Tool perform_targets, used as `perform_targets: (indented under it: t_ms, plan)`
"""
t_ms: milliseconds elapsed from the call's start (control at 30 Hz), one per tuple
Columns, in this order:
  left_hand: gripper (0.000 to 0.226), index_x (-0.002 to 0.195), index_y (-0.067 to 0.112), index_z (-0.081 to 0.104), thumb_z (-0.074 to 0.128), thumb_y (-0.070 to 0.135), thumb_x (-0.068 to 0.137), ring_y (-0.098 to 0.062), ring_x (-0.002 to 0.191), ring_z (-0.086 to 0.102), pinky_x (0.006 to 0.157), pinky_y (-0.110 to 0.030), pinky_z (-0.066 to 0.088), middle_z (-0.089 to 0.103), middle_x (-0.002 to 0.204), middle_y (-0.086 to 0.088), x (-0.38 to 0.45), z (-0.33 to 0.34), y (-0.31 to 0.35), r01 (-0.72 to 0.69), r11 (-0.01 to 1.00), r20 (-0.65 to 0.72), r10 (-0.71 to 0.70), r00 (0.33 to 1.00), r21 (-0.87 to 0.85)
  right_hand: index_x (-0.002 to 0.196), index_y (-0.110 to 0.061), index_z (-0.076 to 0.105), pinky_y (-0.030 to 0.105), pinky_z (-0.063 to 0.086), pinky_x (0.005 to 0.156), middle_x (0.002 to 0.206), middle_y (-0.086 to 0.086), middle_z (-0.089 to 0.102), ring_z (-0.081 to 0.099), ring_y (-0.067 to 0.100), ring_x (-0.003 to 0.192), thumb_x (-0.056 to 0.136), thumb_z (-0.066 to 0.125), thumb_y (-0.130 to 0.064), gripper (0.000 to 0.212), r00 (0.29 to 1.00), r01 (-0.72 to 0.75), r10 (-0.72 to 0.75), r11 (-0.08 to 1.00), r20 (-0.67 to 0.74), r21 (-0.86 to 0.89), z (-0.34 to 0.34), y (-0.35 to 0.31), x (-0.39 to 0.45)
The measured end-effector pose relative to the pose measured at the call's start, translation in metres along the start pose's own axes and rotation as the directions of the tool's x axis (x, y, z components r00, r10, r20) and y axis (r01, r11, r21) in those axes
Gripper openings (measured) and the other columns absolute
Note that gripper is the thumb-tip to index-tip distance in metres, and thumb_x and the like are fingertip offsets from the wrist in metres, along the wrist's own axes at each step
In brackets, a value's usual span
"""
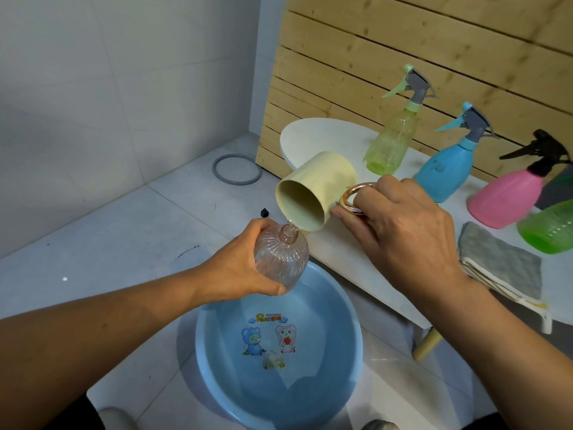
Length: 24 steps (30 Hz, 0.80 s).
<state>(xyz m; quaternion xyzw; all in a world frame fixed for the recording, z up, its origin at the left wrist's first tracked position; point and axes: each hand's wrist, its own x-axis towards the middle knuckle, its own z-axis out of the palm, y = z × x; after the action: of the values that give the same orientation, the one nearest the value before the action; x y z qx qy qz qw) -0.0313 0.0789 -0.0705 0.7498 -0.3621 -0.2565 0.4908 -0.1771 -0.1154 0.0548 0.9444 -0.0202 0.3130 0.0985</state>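
Observation:
My left hand point(245, 268) grips a clear ribbed bottle point(280, 260) with no cap, held tilted above a blue basin point(214, 361). My right hand point(403, 231) holds a pale yellow mug point(319, 187) by its round rose-gold handle point(353, 198). The mug is tipped over and a thin stream of water runs from its rim into the bottle's neck point(289, 232). The basin stands on the floor with water in it and cartoon figures printed on its bottom.
A low white table point(341, 259) on the right carries a yellow-green spray bottle point(390, 144), a blue one point(446, 172), a pink one point(508, 197) and a green bottle point(548, 228). A folded grey cloth point(502, 268) lies there. A grey ring point(237, 169) lies on the tiled floor.

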Motion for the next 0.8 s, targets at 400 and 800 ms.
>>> perform_targets:
  t_ms: [400, 800]
  plan:
    - [0.107, 0.141, 0.045, 0.032, 0.1, 0.03, 0.06, -0.001, 0.12, 0.057, 0.093, -0.025, 0.058, 0.051, 0.129, 0.026, 0.0, -0.001, 0.0, 0.002, 1.0, -0.006, -0.002, 1.0, -0.013, 0.093, -0.013, 0.064, 0.03, 0.034, 0.05, 0.084, 0.007, 0.055, 0.046, 0.024, 0.071, 0.104, 0.055, -0.042, 0.032, 0.996, 0.085, -0.087, 0.995, -0.026, -0.052, -0.002, -0.003, -0.001]
    - [0.104, 0.141, 0.042, 0.036, 0.099, 0.016, 0.062, 0.003, 0.113, 0.06, 0.085, -0.016, 0.055, 0.054, 0.13, 0.017, 0.002, -0.006, -0.001, -0.001, 0.996, -0.054, -0.004, 0.999, -0.087, 0.076, -0.013, 0.058, 0.033, 0.032, 0.056, 0.06, -0.007, 0.046, 0.04, 0.01, 0.058, 0.095, 0.06, -0.054, 0.045, 0.788, -0.615, 0.492, 0.601, 0.37, 0.511, 0.03, 0.013, 0.007]
